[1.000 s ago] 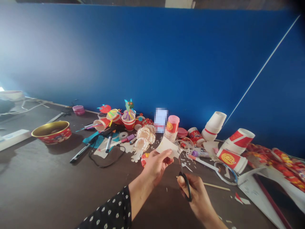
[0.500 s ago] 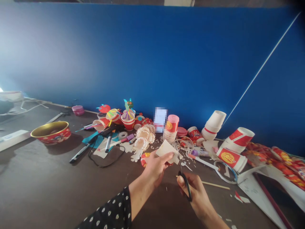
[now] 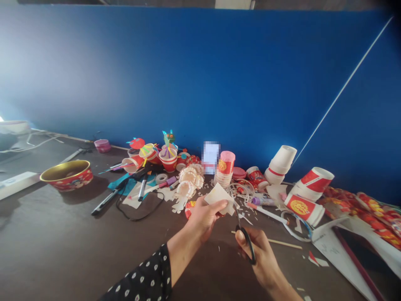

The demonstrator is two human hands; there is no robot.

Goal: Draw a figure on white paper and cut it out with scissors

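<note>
Between the thumb and fingers of my left hand (image 3: 203, 215) is a pale piece of paper (image 3: 218, 195), held up over the table. My right hand (image 3: 258, 249) grips black-handled scissors (image 3: 247, 244), thumb through one loop. Their blades point up and away, reaching the paper's right edge; how far they are apart I cannot make out. A red and yellow patterned piece (image 3: 189, 209) lies just behind my left wrist, partly covered. A thin wooden stick (image 3: 285, 243) lies on the table behind my right hand.
Left stands a red bowl with a gold inside (image 3: 67, 175). Decorated paper cups (image 3: 168, 159), markers (image 3: 142, 188) and tape (image 3: 161, 178) crowd the back. Stacked cups (image 3: 280, 165) lean by the blue partition. Paper scraps (image 3: 318, 260) and a dark-red-edged tablet-like thing (image 3: 360, 263) lie right.
My right hand and the scissors have shifted slightly to the right and down. My left hand holds the paper in nearly the same place.
</note>
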